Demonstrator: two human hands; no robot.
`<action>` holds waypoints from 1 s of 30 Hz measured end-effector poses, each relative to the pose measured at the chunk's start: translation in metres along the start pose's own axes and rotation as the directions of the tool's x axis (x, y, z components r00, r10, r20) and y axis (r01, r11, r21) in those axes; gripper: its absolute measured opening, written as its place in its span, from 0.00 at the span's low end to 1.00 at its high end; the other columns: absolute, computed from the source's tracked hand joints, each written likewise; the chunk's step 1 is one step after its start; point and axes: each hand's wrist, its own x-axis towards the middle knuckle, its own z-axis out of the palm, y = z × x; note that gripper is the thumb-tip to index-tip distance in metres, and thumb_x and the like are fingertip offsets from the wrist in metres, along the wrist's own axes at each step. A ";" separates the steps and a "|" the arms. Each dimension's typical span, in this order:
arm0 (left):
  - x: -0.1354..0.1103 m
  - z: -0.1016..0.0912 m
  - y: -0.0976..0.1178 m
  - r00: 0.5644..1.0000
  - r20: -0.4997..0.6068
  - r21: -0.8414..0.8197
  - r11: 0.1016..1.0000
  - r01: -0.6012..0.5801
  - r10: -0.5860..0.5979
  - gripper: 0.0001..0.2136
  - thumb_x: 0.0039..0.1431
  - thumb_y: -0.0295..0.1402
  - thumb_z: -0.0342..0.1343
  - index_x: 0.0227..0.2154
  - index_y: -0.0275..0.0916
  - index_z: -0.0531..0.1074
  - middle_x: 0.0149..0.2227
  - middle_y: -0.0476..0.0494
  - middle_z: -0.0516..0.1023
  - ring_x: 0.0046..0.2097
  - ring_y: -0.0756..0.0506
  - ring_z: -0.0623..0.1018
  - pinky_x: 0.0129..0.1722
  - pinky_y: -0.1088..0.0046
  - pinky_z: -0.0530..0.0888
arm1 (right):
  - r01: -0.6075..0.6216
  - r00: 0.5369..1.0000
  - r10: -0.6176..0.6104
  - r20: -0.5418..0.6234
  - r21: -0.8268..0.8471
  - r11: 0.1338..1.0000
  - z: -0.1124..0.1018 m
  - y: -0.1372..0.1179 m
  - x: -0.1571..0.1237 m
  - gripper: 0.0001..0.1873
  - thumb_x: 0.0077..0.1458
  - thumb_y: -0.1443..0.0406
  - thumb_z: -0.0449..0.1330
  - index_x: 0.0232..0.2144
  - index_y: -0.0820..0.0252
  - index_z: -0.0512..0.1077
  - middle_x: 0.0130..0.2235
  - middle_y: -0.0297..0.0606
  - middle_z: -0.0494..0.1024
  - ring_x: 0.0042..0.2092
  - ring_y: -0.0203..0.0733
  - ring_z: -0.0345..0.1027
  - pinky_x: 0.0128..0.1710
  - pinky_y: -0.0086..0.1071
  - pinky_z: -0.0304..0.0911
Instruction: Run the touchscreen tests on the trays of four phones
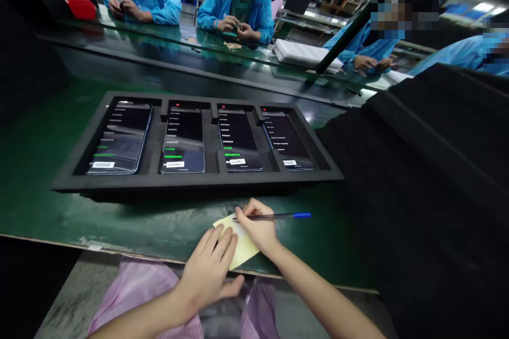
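Note:
My right hand [256, 225] is closed around a pen with a blue cap [278, 216], its tip on a yellow paper slip [240, 246] at the near edge of the green bench. My left hand [209, 270] lies flat with fingers stretched out, pressing down on the slip's left side. Just beyond the hands sits a black foam tray [199, 180] with several phones lying face up in its slots, their screens lit with text lists and white labels near their lower ends.
A tall stack of black foam trays [429, 180] fills the right side. Across a green conveyor [178, 37], several people in blue coats work with their hands. A white foam stack [306, 55] and a red object [81, 8] lie there.

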 end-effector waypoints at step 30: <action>0.013 0.002 0.005 0.991 -0.118 0.067 0.995 0.078 -0.070 0.17 0.59 0.40 0.43 0.39 0.38 0.74 0.46 0.47 0.78 0.48 0.45 0.70 0.45 0.69 0.62 | 0.103 0.994 -0.096 0.047 -0.167 0.981 0.001 0.002 -0.003 0.16 0.43 0.65 0.53 0.12 0.56 0.51 0.13 0.24 0.55 0.16 0.28 0.49 0.17 0.24 0.51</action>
